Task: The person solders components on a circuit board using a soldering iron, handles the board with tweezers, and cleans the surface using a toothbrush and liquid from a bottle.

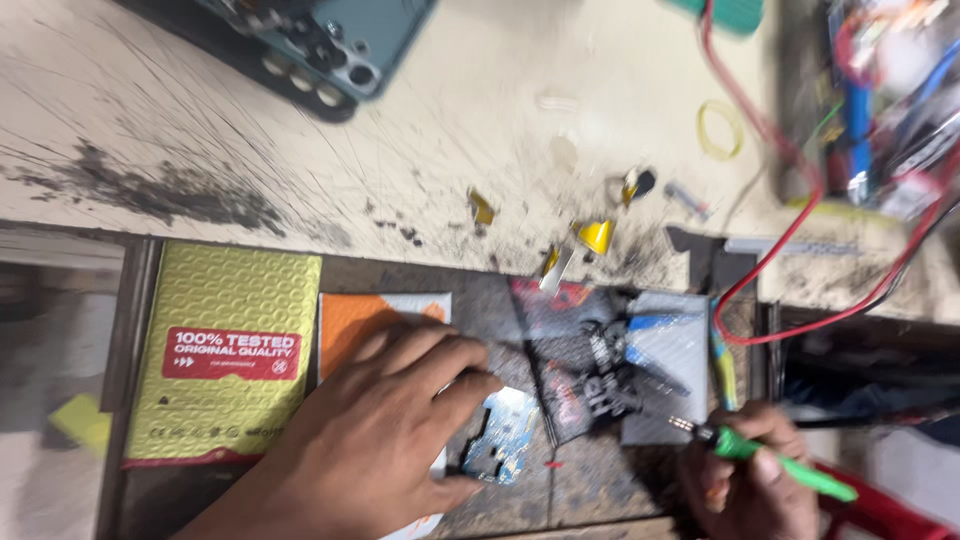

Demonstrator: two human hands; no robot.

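1. The left hand (385,430) rests at the near edge of the counter (300,150), fingers curled, thumb and fingertips pinching a small blue circuit board (498,437) flat against the dark surface.
2. The right hand (750,480), at the near right corner, is closed around a green-handled tool (770,458); its metal tip points left toward a black clamp-like fixture (600,375) just beside the board.
3. A yellow-green padded envelope (225,355) lies left of the left hand, with an orange-and-white packet (370,310) partly under it.
4. Red wires (790,240) loop along the right side; a teal phone (320,40) sits at the far edge.
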